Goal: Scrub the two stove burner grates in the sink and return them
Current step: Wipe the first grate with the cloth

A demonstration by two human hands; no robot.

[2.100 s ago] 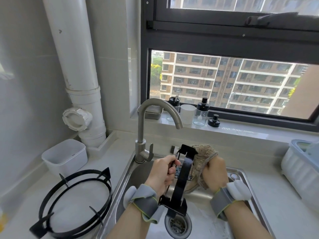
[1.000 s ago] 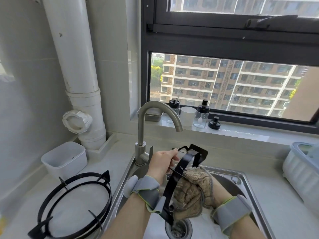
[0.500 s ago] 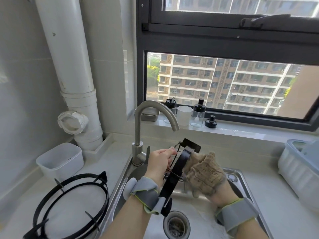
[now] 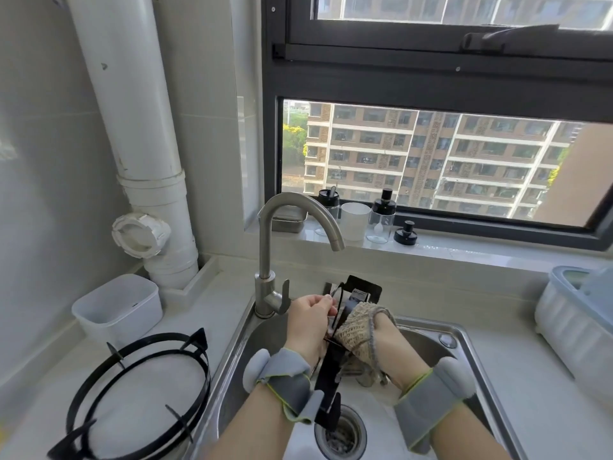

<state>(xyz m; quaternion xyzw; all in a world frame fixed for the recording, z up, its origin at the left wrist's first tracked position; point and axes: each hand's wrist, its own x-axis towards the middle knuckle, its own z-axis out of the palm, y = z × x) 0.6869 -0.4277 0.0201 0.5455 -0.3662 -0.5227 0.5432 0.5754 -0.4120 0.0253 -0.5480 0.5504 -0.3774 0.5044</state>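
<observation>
Head view, close above the sink (image 4: 464, 336), facing the window (image 4: 431, 161).

This is a home kitchen in an apartment. A stainless steel sink (image 4: 464, 340) is set into a pale countertop (image 4: 517, 376), with a brushed gooseneck faucet (image 4: 265, 247) at its back left corner. Left of the sink a black stove burner grate (image 4: 139, 393) lies on the counter near a white plastic tub (image 4: 117, 307); right of the sink stands a dish drainer (image 4: 577, 327). Behind the sink, a window sill (image 4: 464, 250) carries a glass condiment dispenser (image 4: 383, 215), a cup (image 4: 355, 220) and a metal tray (image 4: 287, 220). The window (image 4: 431, 161) looks onto high-rise apartment blocks. A white drain pipe (image 4: 139, 127) climbs the tiled corner far left of the sink.
</observation>
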